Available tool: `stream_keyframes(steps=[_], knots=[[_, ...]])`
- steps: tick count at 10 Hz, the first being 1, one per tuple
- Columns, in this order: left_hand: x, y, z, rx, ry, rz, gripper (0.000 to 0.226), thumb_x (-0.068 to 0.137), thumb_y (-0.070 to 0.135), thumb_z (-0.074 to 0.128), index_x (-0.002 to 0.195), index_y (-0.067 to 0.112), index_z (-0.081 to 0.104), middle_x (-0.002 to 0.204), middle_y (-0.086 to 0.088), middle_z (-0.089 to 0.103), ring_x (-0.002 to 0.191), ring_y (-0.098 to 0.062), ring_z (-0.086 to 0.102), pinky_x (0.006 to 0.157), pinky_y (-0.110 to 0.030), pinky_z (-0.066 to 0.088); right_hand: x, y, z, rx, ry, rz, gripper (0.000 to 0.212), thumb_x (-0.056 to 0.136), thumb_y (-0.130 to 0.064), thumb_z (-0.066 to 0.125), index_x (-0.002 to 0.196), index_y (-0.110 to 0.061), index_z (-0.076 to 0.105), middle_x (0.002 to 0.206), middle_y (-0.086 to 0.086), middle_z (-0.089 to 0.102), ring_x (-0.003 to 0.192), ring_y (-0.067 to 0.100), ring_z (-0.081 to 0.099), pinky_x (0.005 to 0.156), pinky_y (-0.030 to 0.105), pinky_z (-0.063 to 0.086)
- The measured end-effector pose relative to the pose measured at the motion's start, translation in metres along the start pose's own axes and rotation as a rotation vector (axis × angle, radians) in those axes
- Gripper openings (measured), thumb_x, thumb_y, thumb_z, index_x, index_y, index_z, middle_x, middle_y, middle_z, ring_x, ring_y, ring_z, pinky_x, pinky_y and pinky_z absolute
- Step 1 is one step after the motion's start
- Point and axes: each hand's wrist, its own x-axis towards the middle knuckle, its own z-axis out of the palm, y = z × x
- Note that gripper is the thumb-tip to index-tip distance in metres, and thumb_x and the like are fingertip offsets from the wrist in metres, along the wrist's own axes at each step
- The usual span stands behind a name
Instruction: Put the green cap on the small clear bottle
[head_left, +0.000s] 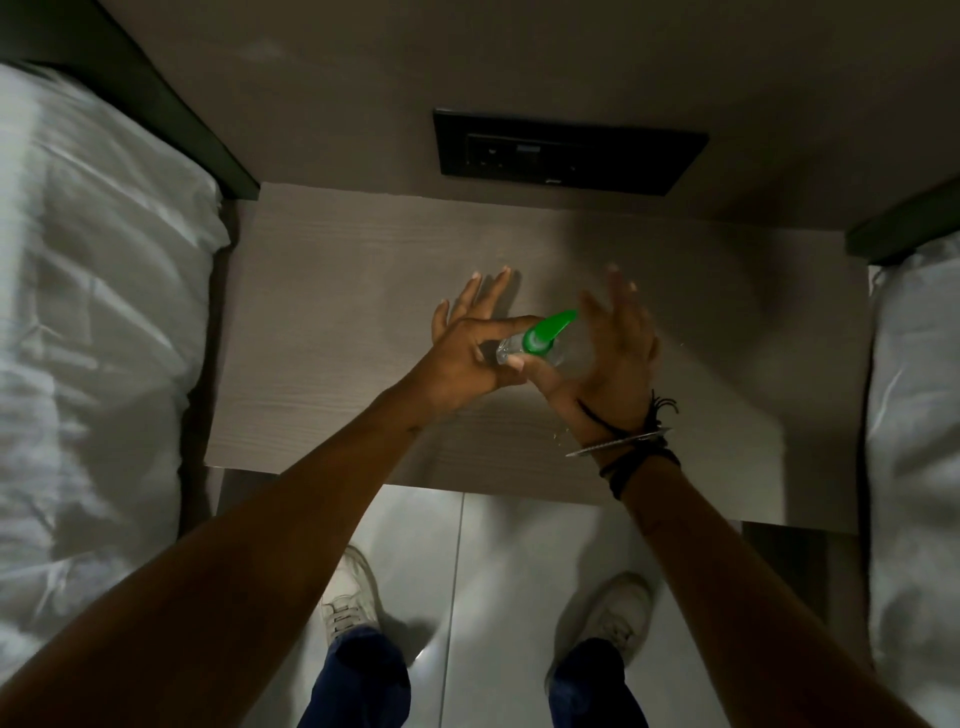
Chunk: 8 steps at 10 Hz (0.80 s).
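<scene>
The small clear bottle (508, 352) is held over the middle of the grey wooden bedside table (332, 312). My left hand (467, 348) pinches it between thumb and forefinger, the other fingers spread out. The green cap (545, 329), with a long tongue-like flap, sits on top of the bottle's neck. My right hand (613, 353) touches the cap and bottle from the right with thumb and forefinger; its other fingers are raised and blurred. Most of the bottle is hidden by both hands.
Beds with white sheets flank the table, one at the left (93, 312) and one at the right (914, 415). A black socket panel (566, 153) is set in the wall behind. My white shoes (348, 597) stand on the pale tiled floor below.
</scene>
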Motion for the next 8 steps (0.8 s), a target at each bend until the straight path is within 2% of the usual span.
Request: stream_keyframes(steps=[1,2,3,4,5,6,7,8], knots=[[0.006,0.002,-0.003,-0.025,-0.026,0.007,0.056,0.072,0.035,0.079,0.125,0.032,0.059,0.162,-0.001,0.009,0.148,-0.021,-0.009,0.112,-0.043,-0.015,0.011,-0.002,-0.016,-0.047,0.075,-0.145,0.052,0.072,-0.043,0.074,0.117,-0.020,0.062,0.151,0.015,0.034,0.140,0.038,0.027,0.110,0.061,0.024],[0.006,-0.002,-0.003,-0.046,-0.022,0.019,0.053,0.071,0.037,0.079,0.120,0.040,0.057,0.162,-0.001,0.009,0.148,-0.021,-0.008,0.113,-0.045,-0.014,0.019,-0.008,-0.017,-0.165,0.135,-0.246,0.027,0.073,-0.041,0.072,0.082,-0.015,0.075,0.140,0.011,0.052,0.135,0.038,0.038,0.105,0.062,0.029],[0.006,-0.004,0.000,-0.040,-0.008,0.019,0.046,0.070,0.035,0.080,0.106,0.050,0.056,0.162,0.001,0.010,0.148,-0.020,-0.008,0.113,-0.045,-0.013,0.015,-0.013,-0.011,-0.252,0.203,-0.210,0.036,0.073,-0.044,0.070,0.066,-0.009,0.072,0.130,0.012,0.062,0.128,0.037,0.047,0.100,0.059,0.034],[0.005,-0.005,0.005,-0.026,0.036,0.022,0.042,0.071,0.026,0.082,0.091,0.053,0.055,0.161,0.000,0.015,0.149,-0.021,-0.003,0.114,-0.047,-0.011,0.004,-0.023,-0.001,-0.316,0.176,-0.113,0.043,0.081,-0.044,0.054,0.067,-0.007,0.070,0.124,0.012,0.065,0.127,0.034,0.049,0.099,0.053,0.032],[0.006,-0.005,0.006,-0.022,0.050,0.031,0.042,0.075,0.026,0.080,0.084,0.058,0.053,0.160,0.001,0.017,0.149,-0.021,-0.001,0.113,-0.043,-0.011,0.001,-0.029,0.002,-0.353,0.160,-0.020,0.041,0.083,-0.042,0.053,0.072,-0.007,0.071,0.125,0.013,0.063,0.127,0.034,0.046,0.098,0.057,0.035],[0.010,-0.008,0.002,0.026,0.019,0.026,0.034,0.074,0.030,0.080,0.101,0.044,0.065,0.160,0.005,0.015,0.148,-0.021,-0.001,0.113,-0.045,-0.009,0.002,-0.031,0.000,-0.381,0.134,0.037,0.050,0.083,-0.052,0.050,0.074,-0.008,0.071,0.128,0.015,0.061,0.128,0.035,0.044,0.099,0.059,0.035],[0.012,-0.011,0.001,0.093,0.012,0.034,0.060,0.075,0.028,0.078,0.128,0.040,0.052,0.161,0.002,0.010,0.149,-0.022,-0.003,0.115,-0.050,-0.008,0.000,-0.035,-0.002,-0.420,0.063,0.091,0.071,0.080,-0.070,0.036,0.074,-0.009,0.071,0.129,0.018,0.059,0.130,0.036,0.039,0.102,0.063,0.030],[-0.003,-0.007,-0.015,0.119,-0.028,-0.071,0.110,0.069,0.040,0.082,0.145,0.044,0.003,0.162,-0.001,-0.003,0.148,-0.021,-0.007,0.115,-0.053,-0.007,-0.015,-0.035,-0.019,-0.447,0.090,0.159,0.084,0.079,-0.077,0.021,0.076,-0.010,0.070,0.130,0.020,0.057,0.133,0.037,0.038,0.105,0.069,0.024]])
